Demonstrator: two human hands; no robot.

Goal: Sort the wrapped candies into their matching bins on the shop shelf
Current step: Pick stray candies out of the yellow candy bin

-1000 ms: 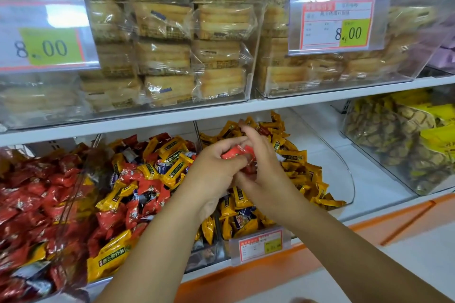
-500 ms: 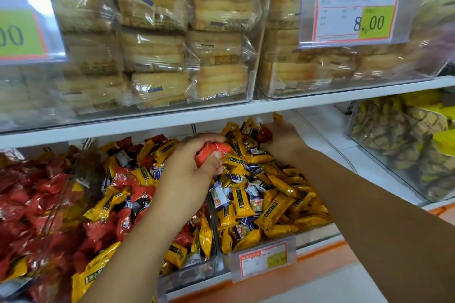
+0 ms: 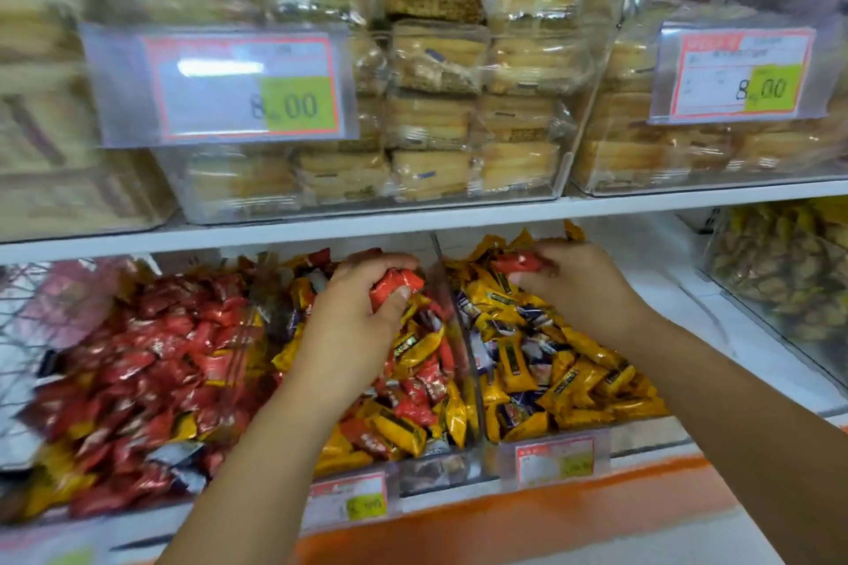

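Note:
My left hand (image 3: 355,312) grips a couple of red wrapped candies (image 3: 395,287) above the middle bin (image 3: 431,470), which holds mixed red and yellow candies. My right hand (image 3: 583,289) pinches another red wrapped candy (image 3: 516,262) at the back of the right bin (image 3: 642,436), full of yellow candies (image 3: 573,376) with some dark blue ones. The left bin (image 3: 250,330) is filled mostly with red candies (image 3: 156,362).
A clear divider wall (image 3: 452,321) separates the middle and right bins. Price tags (image 3: 553,459) hang on the bin fronts. The shelf above (image 3: 413,223) carries boxes of packed biscuits (image 3: 431,119). A bin of brown and yellow sweets (image 3: 780,271) stands at the far right.
My view has shifted right and nearer. My right hand has picked a red candy out of the yellow bin's back. My left hand still holds its red candies over the middle bin.

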